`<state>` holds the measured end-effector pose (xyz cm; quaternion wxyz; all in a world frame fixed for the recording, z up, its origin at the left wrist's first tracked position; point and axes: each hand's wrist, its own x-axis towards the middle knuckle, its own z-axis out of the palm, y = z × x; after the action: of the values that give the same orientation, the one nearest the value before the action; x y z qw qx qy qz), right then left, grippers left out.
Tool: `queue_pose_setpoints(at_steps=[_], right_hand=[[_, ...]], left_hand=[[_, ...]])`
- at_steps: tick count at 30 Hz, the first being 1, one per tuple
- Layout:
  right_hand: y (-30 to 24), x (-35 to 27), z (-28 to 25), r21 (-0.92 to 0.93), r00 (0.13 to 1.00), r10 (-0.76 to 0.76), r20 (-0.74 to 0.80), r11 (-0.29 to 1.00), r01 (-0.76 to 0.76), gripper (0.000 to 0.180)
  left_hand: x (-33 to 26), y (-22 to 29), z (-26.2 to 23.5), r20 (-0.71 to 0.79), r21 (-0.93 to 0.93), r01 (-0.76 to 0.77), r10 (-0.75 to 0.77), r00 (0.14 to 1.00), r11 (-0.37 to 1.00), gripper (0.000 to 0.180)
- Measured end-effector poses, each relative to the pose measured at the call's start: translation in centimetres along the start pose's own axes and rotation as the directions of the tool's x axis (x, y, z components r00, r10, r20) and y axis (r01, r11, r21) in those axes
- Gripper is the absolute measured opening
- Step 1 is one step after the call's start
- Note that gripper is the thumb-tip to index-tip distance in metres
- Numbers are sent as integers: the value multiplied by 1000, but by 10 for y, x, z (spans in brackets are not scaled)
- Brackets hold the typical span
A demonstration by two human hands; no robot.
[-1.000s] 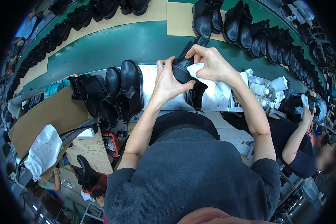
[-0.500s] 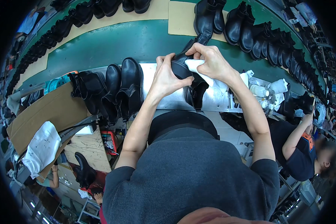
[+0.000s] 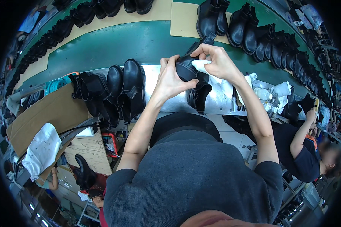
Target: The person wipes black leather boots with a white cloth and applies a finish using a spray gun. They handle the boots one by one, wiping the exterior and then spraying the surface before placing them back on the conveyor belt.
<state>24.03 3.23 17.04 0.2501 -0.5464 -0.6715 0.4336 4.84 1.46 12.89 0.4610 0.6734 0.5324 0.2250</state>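
My left hand (image 3: 169,81) grips a black leather boot (image 3: 186,70) by its rounded end, fingers on the far side and thumb on the near side. The boot is tilted, its shaft pointing away to the right. In my right hand (image 3: 221,66) is a white cloth (image 3: 202,66), pinched and pressed against the boot's side. Just below, another black boot (image 3: 198,99) sits on the silver metal worktop (image 3: 174,103), partly hidden by the held one. More white cloth (image 3: 226,89) lies under my right wrist.
Black boots (image 3: 132,89) stand left of my hands. White bottles (image 3: 263,94) and crumpled cloths are at the right. A green conveyor (image 3: 113,43) carries rows of boots beyond the worktop. A cardboard sheet (image 3: 45,109) is at the left; a co-worker (image 3: 295,147) is at the right.
My right hand and the cloth have shifted slightly to the right along the boot. The boot has turned a little in my left hand. The co-worker's arm has moved slightly.
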Motion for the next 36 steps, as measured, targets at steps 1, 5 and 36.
queue_pose_setpoints(at_steps=[1,5,36], right_hand=[[-4,-1,0,-48,1000,9,-8,999,-9,35],[-13,-2,4,-136,999,37,-21,990,-40,35],[-7,-9,7,-64,999,12,-30,998,-14,37]], left_hand=[[0,1,1,-7,11,4,-4,1000,1000,98],[0,3,2,-3,21,8,-8,1000,1000,97],[-2,2,1,5,0,6,-6,1000,1000,96]])
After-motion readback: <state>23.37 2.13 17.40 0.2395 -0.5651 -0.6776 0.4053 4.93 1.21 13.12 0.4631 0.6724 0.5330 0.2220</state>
